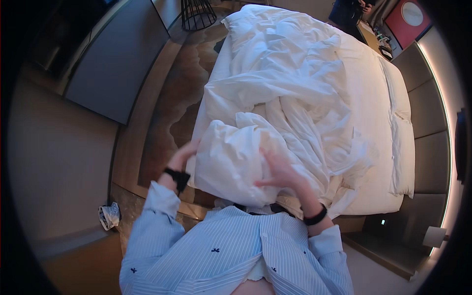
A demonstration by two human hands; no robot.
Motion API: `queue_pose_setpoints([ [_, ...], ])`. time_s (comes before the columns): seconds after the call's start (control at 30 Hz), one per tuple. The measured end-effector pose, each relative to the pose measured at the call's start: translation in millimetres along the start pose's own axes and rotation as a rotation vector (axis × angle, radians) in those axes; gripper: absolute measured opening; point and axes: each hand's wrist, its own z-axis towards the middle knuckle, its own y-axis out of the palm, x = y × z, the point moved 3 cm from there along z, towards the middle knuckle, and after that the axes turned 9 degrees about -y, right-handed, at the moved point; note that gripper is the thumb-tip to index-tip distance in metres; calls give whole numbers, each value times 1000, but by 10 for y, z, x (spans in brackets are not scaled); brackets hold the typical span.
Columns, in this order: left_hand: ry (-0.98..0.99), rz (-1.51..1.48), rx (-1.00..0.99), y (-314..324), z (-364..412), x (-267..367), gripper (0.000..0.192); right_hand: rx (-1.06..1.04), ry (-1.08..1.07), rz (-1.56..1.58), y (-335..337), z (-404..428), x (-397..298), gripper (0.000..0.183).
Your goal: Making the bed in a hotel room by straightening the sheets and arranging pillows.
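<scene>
A bunched white duvet (228,162) bulges up at the near end of the bed, right in front of me. My left hand (187,150) is against its left side, the fingertips partly hidden by the cloth. On the bundle's right side is my right hand (282,171), blurred, thumb and fingers spread apart over the fabric. Whether either hand grips the cloth is unclear. More crumpled white bedding (280,55) stretches away towards the far side of the bed, over a white sheet (365,92).
White pillows (402,155) lie along the padded headboard (431,155) at right. A patterned carpet (173,121) runs left of the bed. A crumpled white bag (109,215) sits at lower left. Another person (346,14) stands at the far right, near a desk (368,35).
</scene>
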Motion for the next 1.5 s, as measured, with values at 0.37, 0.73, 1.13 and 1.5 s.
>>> queue_pose_setpoints([
  [0.37, -637, -543, 371, 536, -1313, -1818, 28, 72, 371, -192, 416, -309, 886, 26],
  [0.73, -341, -51, 141, 794, -787, -1090, 62, 963, 263, 1108, -1031, -1390, 2296, 33],
  [1.13, -15, 587, -46, 1320, -71, -1406, 61, 544, 617, 270, 1730, -2337, 936, 85],
  [1.5, 325, 374, -754, 2735, -728, 1569, 39, 826, 436, 806, 1040, -1301, 418, 84],
])
